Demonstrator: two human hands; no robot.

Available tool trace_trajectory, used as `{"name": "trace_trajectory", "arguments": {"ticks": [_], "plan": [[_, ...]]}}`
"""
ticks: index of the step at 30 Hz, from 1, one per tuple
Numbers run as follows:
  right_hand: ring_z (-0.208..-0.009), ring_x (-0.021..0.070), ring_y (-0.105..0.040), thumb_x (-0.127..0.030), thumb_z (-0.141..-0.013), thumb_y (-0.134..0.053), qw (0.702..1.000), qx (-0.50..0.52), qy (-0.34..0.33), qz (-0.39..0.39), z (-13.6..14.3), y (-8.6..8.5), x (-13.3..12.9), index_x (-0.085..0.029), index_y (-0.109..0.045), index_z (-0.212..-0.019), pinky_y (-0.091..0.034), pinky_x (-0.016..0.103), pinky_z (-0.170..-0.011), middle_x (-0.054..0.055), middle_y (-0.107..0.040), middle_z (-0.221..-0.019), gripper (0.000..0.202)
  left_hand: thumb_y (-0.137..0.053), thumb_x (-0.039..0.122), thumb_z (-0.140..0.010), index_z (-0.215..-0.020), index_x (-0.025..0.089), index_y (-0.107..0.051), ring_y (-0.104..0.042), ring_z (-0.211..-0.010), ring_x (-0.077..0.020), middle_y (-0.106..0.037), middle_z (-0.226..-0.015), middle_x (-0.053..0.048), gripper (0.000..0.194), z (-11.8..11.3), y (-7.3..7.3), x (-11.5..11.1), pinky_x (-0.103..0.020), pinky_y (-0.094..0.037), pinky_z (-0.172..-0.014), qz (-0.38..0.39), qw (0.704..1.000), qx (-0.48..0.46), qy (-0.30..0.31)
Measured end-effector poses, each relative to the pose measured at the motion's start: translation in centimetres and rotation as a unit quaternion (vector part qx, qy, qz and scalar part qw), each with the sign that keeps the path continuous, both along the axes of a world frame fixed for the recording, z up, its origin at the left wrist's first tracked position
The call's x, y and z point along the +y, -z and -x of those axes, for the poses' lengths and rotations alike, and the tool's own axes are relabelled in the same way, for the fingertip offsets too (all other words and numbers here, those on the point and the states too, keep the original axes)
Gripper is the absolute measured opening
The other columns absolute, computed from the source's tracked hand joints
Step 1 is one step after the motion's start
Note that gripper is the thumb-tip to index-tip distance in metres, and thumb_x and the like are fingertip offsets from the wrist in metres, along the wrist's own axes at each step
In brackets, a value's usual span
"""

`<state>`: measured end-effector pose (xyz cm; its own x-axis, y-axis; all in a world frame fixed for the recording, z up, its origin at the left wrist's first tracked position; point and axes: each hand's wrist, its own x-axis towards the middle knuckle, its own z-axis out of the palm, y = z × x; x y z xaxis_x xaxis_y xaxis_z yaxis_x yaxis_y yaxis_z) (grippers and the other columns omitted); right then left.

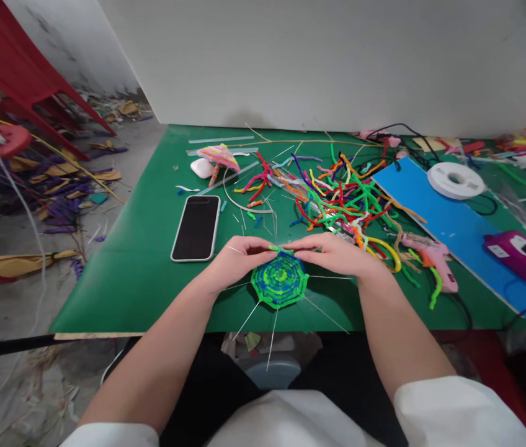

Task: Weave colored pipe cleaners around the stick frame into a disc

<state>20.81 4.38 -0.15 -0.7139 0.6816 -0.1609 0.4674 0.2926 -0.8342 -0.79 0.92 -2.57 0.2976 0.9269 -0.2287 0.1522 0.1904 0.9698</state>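
Note:
Between my hands is a round web woven of green and blue pipe cleaners (280,279), with thin pale spokes sticking out around it. My left hand (239,257) pinches its upper left edge, thumb and fingers together. At the upper right edge my right hand (323,251) pinches the green pipe cleaner along the rim. Both sets of fingertips nearly meet at the top of the web. The near spokes reach past the table's front edge.
A phone (196,228) lies to the left. Behind are a pink paper umbrella (219,157) and a heap of coloured pipe cleaners (337,192). On the right are a pink glue gun (433,257), a blue board (449,230), a white spool (456,180) and a purple plug block (517,253).

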Motion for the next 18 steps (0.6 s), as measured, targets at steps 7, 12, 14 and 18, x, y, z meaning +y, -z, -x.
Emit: {"name": "trace_trajectory", "arguments": {"ticks": [7, 12, 14, 18], "plan": [[-0.082, 0.0139, -0.059, -0.030, -0.075, -0.056, 0.988, 0.085, 0.035, 0.121, 1.5, 0.7, 0.0, -0.018, -0.061, -0.107, -0.046, 0.028, -0.074, 0.004, -0.066, -0.093, 0.034, -0.065, 0.034, -0.066, -0.082, 0.015, -0.069, -0.059, -0.070, -0.0152, -0.068, -0.078, -0.003, 0.025, -0.1, -0.2, -0.1, -0.026, -0.047, -0.067, -0.002, 1.000, 0.021, 0.011], [-0.054, 0.0075, -0.049, -0.029, -0.070, -0.060, 0.982, 0.071, 0.100, 0.143, 2.1, 1.1, 0.1, -0.014, -0.066, -0.094, -0.040, 0.021, -0.051, 0.001, -0.063, -0.071, 0.029, -0.065, 0.036, -0.066, -0.084, 0.015, -0.067, -0.056, -0.066, -0.0128, -0.065, -0.071, -0.002, 0.028, -0.1, -0.3, -0.1, -0.024, -0.045, -0.063, -0.012, 0.999, 0.050, 0.010], [-0.053, 0.0066, -0.046, -0.029, -0.070, -0.059, 0.983, 0.064, 0.118, 0.125, 2.1, 0.9, 0.1, -0.014, -0.067, -0.089, -0.037, 0.020, -0.048, 0.001, -0.062, -0.069, 0.026, -0.065, 0.037, -0.066, -0.085, 0.015, -0.065, -0.057, -0.070, -0.0133, -0.064, -0.076, -0.002, 0.029, -0.1, -0.2, 0.0, -0.025, -0.046, -0.066, -0.018, 0.999, 0.035, 0.006], [-0.058, 0.0074, -0.049, -0.027, -0.070, -0.058, 0.982, 0.078, 0.129, 0.113, 2.1, 0.7, 0.1, -0.013, -0.066, -0.083, -0.038, 0.020, -0.052, 0.001, -0.062, -0.071, 0.021, -0.065, 0.035, -0.067, -0.082, 0.015, -0.060, -0.055, -0.072, -0.0119, -0.061, -0.078, -0.001, 0.026, 0.0, -0.1, 0.0, -0.024, -0.046, -0.067, -0.036, 0.999, 0.014, -0.003]]}}
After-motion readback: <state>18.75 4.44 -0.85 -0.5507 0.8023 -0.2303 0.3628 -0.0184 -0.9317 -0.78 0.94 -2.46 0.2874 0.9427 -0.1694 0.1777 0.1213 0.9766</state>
